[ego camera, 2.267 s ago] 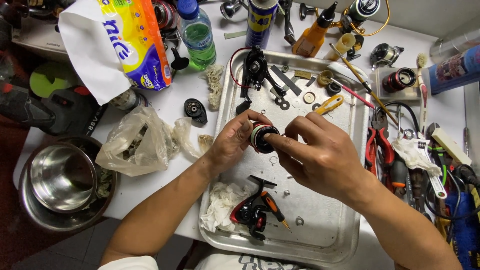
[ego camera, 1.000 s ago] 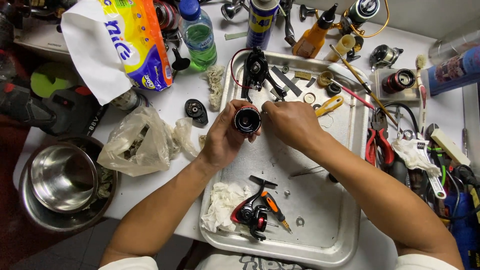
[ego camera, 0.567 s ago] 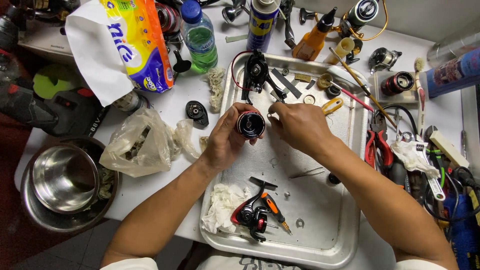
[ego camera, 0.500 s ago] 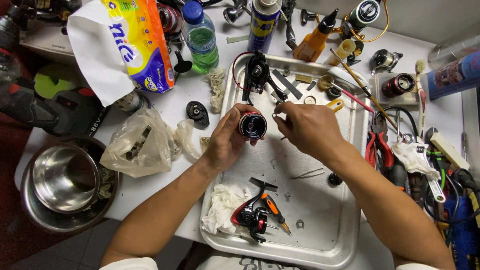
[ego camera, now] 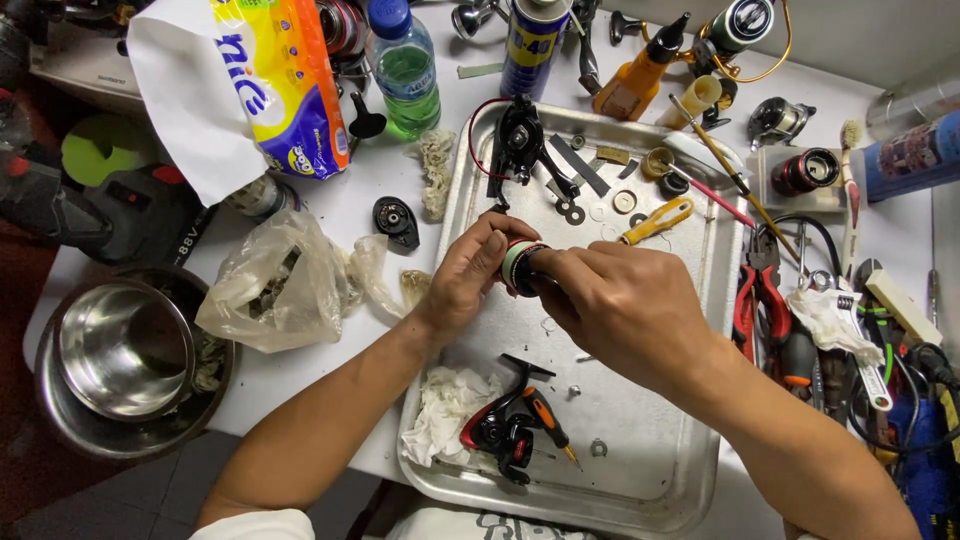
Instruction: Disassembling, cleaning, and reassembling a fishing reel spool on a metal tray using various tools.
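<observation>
**Fishing Reel Spool Held Over a Tray of Loose Parts**

While both hands meet at the centre of the frame, the left hand (ego camera: 470,280) and right hand (ego camera: 620,310) close together around a small round reel spool (ego camera: 518,266), black with a pale band, lifted just above the metal tray (ego camera: 640,480). The left hand's fingers curl over its near side; the right hand wraps it from the other, hiding much of it. Judging by the tray, the work looks to be in its middle: a black reel body (ego camera: 520,140) lies stripped at the tray's upper left, washers and small rings sit loose near a yellow-handled tool (ego camera: 655,220), and a red-and-black reel frame (ego camera: 500,430) rests beside a small screwdriver (ego camera: 548,420) and a crumpled tissue (ego camera: 450,415) at lower centre. Much remains apart. Around the tray, the white counter (ego camera: 330,370) carries a spray can (ego camera: 535,45), a green bottle (ego camera: 405,70), a plastic bag (ego camera: 275,290), red pliers (ego camera: 755,300) at right, and a steel bowl (ego camera: 120,350) at lower left.
</observation>
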